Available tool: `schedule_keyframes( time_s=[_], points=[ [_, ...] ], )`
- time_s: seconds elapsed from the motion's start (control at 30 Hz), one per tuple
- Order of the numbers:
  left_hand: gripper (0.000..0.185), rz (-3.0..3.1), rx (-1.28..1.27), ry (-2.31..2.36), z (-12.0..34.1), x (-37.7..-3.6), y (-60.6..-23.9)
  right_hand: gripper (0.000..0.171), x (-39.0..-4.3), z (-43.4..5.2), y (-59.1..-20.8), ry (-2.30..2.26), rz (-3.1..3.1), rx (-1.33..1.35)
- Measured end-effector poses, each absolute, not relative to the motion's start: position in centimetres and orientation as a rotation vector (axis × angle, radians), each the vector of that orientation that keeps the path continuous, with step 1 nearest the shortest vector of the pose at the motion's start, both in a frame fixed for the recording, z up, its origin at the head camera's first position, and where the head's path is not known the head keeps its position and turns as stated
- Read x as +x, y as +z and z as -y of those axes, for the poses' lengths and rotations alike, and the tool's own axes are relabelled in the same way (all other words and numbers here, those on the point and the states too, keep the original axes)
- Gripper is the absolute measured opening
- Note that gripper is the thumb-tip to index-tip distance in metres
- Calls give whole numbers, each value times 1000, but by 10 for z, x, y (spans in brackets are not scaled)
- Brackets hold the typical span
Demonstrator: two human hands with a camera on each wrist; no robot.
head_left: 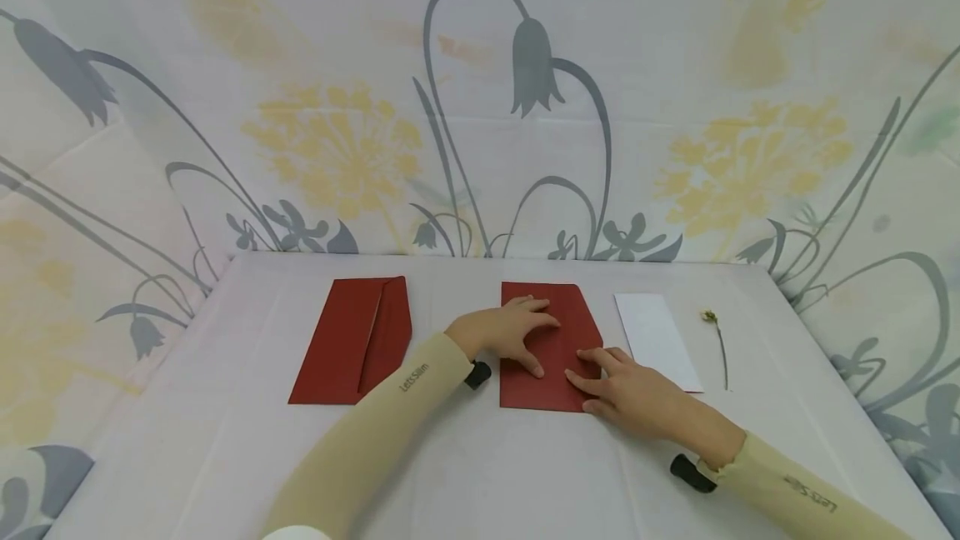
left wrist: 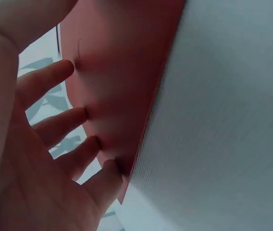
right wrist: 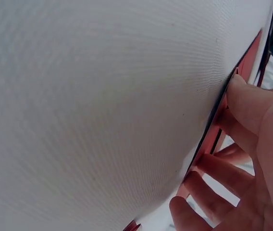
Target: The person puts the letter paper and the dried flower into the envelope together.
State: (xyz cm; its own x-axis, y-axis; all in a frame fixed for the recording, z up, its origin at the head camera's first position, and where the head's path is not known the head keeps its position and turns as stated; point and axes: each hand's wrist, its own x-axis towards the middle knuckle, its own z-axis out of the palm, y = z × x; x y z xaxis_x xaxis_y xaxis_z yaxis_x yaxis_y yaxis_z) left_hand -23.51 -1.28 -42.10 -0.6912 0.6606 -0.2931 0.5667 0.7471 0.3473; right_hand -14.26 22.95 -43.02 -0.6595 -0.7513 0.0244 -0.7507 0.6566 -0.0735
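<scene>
A red envelope (head_left: pixel 551 307) lies flat on the white cloth between both hands. My left hand (head_left: pixel 504 332) rests its spread fingertips on the envelope's upper left part; in the left wrist view, the fingers (left wrist: pixel 59 127) touch its red surface. Over the lower right edge reaches my right hand (head_left: pixel 637 394), its fingers spread and fairly straight. The right wrist view shows the right thumb (right wrist: pixel 242 98) and fingers against the envelope's edge (right wrist: pixel 249 55). Neither hand visibly grips it.
On the left lies a second red envelope (head_left: pixel 337 340) with a long flap along its right side. Right of the hands is a white card (head_left: pixel 656 336), a bit of red showing at its lower edge. Beyond it lies a dried flower (head_left: pixel 720 340) on a thin stem. Flowered cloth (head_left: pixel 480 148) stands behind.
</scene>
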Motion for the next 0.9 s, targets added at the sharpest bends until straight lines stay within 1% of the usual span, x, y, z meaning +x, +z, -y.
schedule_keyframes(
  time_s=[0.13, 0.33, 0.47, 0.67, 0.77, 0.9],
  points=[
    [82, -2555, 903, 256, 9, -235, -420, 45, -143, -231, -431, -116, -2845, -1297],
    [80, -2557, 945, 177, 3, -233, -420, 47, -144, -234, -430, -110, -2821, -1290],
    [75, -2540, 954, 189, -3, -232, -418, 47, -145, -234, -429, -108, -2803, -1288],
    [64, -2572, 949, 203, -5, -231, -416, 49, -146, -234, -428, -35, -2815, -1317],
    [66, -2575, 965, 190, -4, -230, -416, 51, -145, -235, -429, -3, -2819, -1335],
    [76, -2567, 992, 166, -2, -226, -417, 51, -144, -236, -429, -1, -2810, -1344]
  ],
)
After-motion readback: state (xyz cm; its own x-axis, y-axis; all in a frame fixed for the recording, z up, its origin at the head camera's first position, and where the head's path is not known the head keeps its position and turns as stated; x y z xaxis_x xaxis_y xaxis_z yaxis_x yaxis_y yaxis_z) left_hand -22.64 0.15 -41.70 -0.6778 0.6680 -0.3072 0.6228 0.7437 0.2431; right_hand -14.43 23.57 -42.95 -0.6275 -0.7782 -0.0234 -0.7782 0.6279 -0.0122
